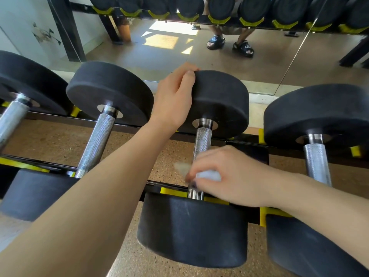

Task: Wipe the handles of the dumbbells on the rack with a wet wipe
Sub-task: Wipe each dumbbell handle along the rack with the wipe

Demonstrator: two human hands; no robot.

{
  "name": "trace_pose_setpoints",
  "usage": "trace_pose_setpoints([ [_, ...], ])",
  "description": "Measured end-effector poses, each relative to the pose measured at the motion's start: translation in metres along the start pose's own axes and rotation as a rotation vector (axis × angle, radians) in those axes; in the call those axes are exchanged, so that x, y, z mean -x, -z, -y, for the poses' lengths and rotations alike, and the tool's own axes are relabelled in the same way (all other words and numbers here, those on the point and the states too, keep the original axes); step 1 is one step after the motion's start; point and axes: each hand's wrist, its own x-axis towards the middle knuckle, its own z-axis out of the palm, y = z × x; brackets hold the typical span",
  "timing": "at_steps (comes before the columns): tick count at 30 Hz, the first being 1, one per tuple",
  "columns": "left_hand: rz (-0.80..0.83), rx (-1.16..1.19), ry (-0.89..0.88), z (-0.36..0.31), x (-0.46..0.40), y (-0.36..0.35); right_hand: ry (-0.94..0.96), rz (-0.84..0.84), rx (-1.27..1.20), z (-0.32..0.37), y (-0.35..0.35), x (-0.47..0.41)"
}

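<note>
Black rubber heads and knurled steel handles made up the row of dumbbells lying across the rack [127, 127], w/ yellow cradles under the heads. Left hand [175, 96] rested on top of the far head [221, 104] of the middle dumbbell, fingers curled over its upper edge, gripping it. Right hand [225, 174] was wrapped round that same dumbbell's handle [202, 140] near its lower end, just above the near head [191, 230], fingers clamped on a white wet wipe [208, 174] bunched against the steel; a blurred corner of the wipe stuck out to the left of the handle. Hands were apart, one at each end of the dumbbell. Dark polish showed on a fingertip of the right hand. Neighbour dumbbell [95, 140] on the left lay just beside, handle bare, untouched; another [317, 162] lay to the right, partly behind the right forearm, and a 4th showed at the far left edge. Speckled brown floor [60, 140] was visible between the rack rails. Behind the rack stood a mirror [199, 60], reflecting an upper row of dumbbells in yellow cradles and the person's feet in black sandals [229, 44].
</note>
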Motion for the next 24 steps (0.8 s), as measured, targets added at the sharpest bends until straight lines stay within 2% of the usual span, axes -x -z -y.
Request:
trace_pose_setpoints([
  [2, 0.006, 0.005, -0.005, 0.0, 0.001, -0.001, -0.01, 0.045, -0.139, 0.006, 0.004, 0.0],
  [4, 0.004, 0.01, -0.006, -0.001, 0.001, 0.0, -0.018, -0.042, -0.143, 0.004, 0.004, -0.002],
  [7, 0.002, 0.016, -0.007, -0.002, 0.001, 0.0, 0.122, -0.082, 0.298, 0.005, -0.007, -0.004],
  [9, 0.007, 0.018, -0.011, -0.002, 0.001, 0.0, 0.15, -0.068, 0.406, 0.005, -0.015, -0.007],
  [12, 0.011, 0.018, -0.009, -0.001, 0.002, 0.0, 0.109, -0.012, 0.181, 0.001, 0.0, -0.007],
  [14, 0.011, 0.012, -0.009, 0.0, 0.001, -0.001, 0.068, -0.173, 0.052, -0.005, 0.013, -0.002],
  [16, 0.001, -0.004, -0.014, 0.0, 0.0, -0.001, 0.013, -0.398, 0.122, -0.011, 0.02, -0.001],
  [17, -0.003, -0.008, -0.022, 0.001, 0.0, 0.0, -0.045, -0.446, 0.178, -0.012, 0.019, -0.001],
  [19, 0.0, -0.006, -0.036, 0.002, 0.0, -0.001, -0.151, -0.429, 0.239, -0.012, 0.011, -0.004],
  [21, 0.005, -0.012, -0.039, 0.002, 0.001, -0.001, -0.22, -0.376, 0.175, -0.009, 0.002, -0.005],
  [24, -0.002, -0.01, -0.026, 0.002, 0.0, -0.001, -0.145, -0.321, 0.044, -0.005, -0.002, -0.003],
])
